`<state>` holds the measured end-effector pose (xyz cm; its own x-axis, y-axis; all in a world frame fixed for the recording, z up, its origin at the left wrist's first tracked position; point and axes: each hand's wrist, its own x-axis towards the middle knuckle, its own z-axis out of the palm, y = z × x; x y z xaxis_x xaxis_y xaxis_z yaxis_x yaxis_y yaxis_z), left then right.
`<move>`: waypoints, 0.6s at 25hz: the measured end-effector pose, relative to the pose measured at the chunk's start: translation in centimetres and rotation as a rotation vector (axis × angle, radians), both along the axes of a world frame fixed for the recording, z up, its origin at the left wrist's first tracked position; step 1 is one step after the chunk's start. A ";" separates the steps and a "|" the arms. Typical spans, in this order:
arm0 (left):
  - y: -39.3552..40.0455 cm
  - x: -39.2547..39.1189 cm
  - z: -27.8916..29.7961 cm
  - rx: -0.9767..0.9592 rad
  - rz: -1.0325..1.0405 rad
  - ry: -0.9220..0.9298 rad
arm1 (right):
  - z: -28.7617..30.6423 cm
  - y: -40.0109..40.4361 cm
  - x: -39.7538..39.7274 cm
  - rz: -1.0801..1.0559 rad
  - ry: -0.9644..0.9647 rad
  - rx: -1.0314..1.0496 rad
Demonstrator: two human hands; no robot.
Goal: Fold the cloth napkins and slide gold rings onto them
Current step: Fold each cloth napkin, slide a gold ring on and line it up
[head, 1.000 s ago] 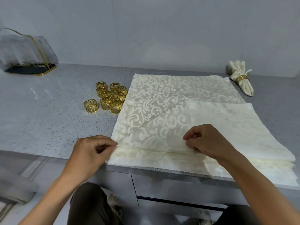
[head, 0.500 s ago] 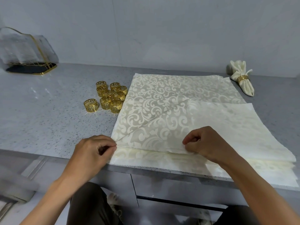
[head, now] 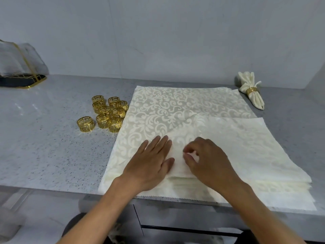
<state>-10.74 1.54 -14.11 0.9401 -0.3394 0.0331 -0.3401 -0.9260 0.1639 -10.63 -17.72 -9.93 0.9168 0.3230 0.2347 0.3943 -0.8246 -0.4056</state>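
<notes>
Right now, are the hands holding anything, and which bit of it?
The left hand lies flat on the top napkin, holding nothing. The right hand has curled fingers at the folded part near the front edge; whether they pinch cloth cannot be told.

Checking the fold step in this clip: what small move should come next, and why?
Probably make the next fold of the top napkin: left hand lies flat on it, right hand pinches a small fold beside it, and the loose rings sit untouched.
</notes>
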 end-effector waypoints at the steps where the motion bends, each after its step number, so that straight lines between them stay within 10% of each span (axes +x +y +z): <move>1: 0.0 -0.1 -0.2 0.005 -0.017 -0.018 | -0.4 1.6 0.7 0.086 -0.072 -0.037; 6: 0.2 -0.1 0.0 -0.006 -0.024 -0.022 | -2.7 2.3 9.7 0.068 0.232 -0.295; 15: 0.6 0.1 -1.0 -0.038 -0.019 -0.099 | 0.5 -13.3 16.0 -0.295 0.072 -0.232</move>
